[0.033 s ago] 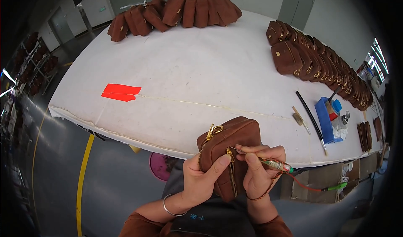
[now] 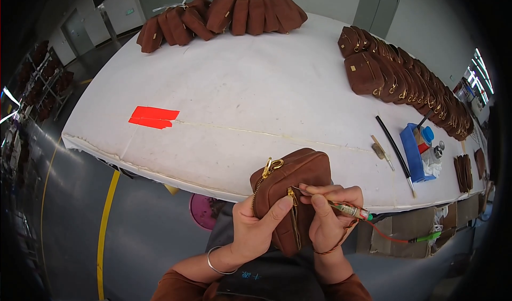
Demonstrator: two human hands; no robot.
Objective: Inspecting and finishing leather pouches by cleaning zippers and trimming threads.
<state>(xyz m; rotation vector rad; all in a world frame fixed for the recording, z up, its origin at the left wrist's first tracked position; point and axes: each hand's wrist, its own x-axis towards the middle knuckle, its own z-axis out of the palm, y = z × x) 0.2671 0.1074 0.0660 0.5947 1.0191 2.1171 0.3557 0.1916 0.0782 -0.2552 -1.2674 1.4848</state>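
Observation:
A small brown leather bag (image 2: pixel 306 167) with gold zippers is held up at the table's near edge. My left hand (image 2: pixel 255 230) is closed on its left side, the thumb pressed beside the gold slider (image 2: pixel 291 192) of the front zipper. In my right hand (image 2: pixel 332 222) is a corded pen-shaped tool (image 2: pixel 349 210) with a green end, gripped between thumb and fingers. Its thin tip points at the leather by the top of that zipper; whether it touches, I cannot tell. A larger gold zipper pull (image 2: pixel 272 165) sits at the bag's upper left.
Rows of brown bags (image 2: pixel 365 72) stand at the right, more (image 2: pixel 221 13) at the back of the white table (image 2: pixel 229 98). A blue tray (image 2: pixel 410 151), black-handled brush (image 2: pixel 394 154) and smaller brush (image 2: pixel 381 151) lie at right. Below are cardboard boxes (image 2: pixel 397 229) and a pink bin (image 2: pixel 200 210).

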